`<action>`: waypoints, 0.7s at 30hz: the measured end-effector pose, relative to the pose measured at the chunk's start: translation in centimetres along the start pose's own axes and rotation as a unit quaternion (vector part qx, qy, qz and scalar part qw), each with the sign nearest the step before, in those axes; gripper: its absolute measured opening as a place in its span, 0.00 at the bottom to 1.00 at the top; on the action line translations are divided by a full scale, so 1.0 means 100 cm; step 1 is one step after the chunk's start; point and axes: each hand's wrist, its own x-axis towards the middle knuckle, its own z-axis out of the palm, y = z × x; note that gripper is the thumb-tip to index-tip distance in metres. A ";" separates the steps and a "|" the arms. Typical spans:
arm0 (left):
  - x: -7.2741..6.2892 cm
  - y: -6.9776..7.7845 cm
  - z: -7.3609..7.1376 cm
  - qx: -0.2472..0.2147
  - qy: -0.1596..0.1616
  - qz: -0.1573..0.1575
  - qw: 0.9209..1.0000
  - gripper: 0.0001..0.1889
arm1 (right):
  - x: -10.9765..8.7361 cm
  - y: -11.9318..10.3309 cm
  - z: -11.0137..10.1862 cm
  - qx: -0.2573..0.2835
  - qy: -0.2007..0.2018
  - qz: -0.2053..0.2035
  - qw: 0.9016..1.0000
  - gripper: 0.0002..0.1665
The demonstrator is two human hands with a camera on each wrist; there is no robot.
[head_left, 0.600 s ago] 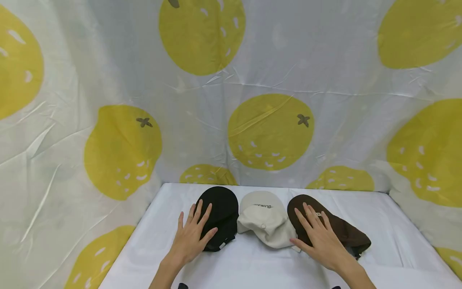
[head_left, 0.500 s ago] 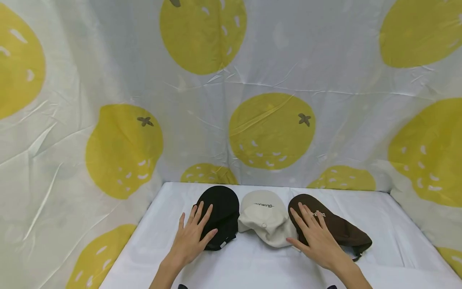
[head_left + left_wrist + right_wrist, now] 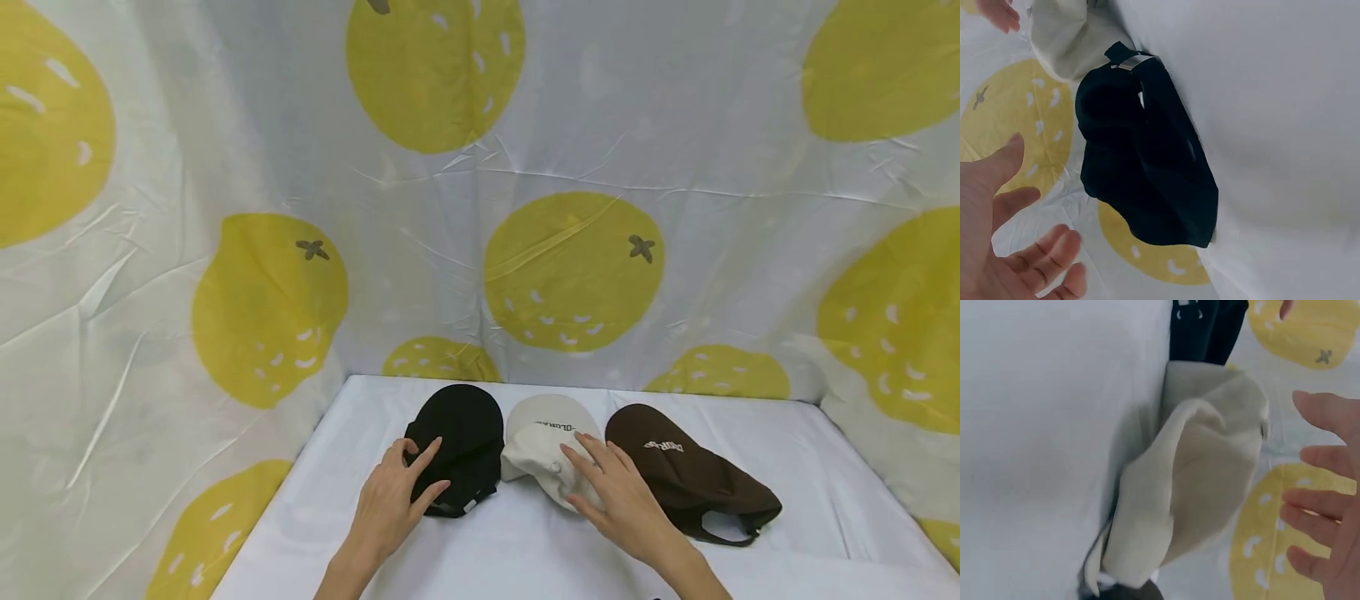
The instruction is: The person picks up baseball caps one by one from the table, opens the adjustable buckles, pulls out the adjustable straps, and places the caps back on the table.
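Note:
Three baseball caps lie in a row on the white cloth: a black cap (image 3: pixel 463 446), a beige cap (image 3: pixel 553 412) with dark lettering, and a brown cap (image 3: pixel 701 471) with pale lettering. My left hand (image 3: pixel 386 504) is at the near left side of the black cap, fingers loosely bent and apart. Over the right side of the beige cap my right hand (image 3: pixel 626 508) hovers with spread fingers, hiding part of it. In the left wrist view, a gap shows between my fingers and the black cap (image 3: pixel 1141 162). The right wrist view likewise shows my fingers apart from the beige cap (image 3: pixel 1210 462).
The caps rest on a white-covered table (image 3: pixel 540 567). A curtain (image 3: pixel 420 283) printed with yellow fruit hangs behind and along both sides. The strap opening of the brown cap faces the near right.
My right hand has moved left from over the brown cap to the beige cap, uncovering the brown one. My left hand's fingers have bent a little beside the black cap.

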 end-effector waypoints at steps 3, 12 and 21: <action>-0.001 0.000 0.001 -0.029 0.002 0.002 1.000 0.33 | 0.005 -0.008 0.006 -0.004 0.007 0.002 1.000 0.38; -0.004 0.006 0.006 -0.102 -0.047 -0.029 0.993 0.29 | 0.024 -0.029 0.021 0.040 0.028 -0.012 0.999 0.33; -0.002 0.007 0.010 -0.117 -0.084 -0.040 0.989 0.26 | 0.038 -0.052 0.037 0.131 0.003 0.006 0.991 0.19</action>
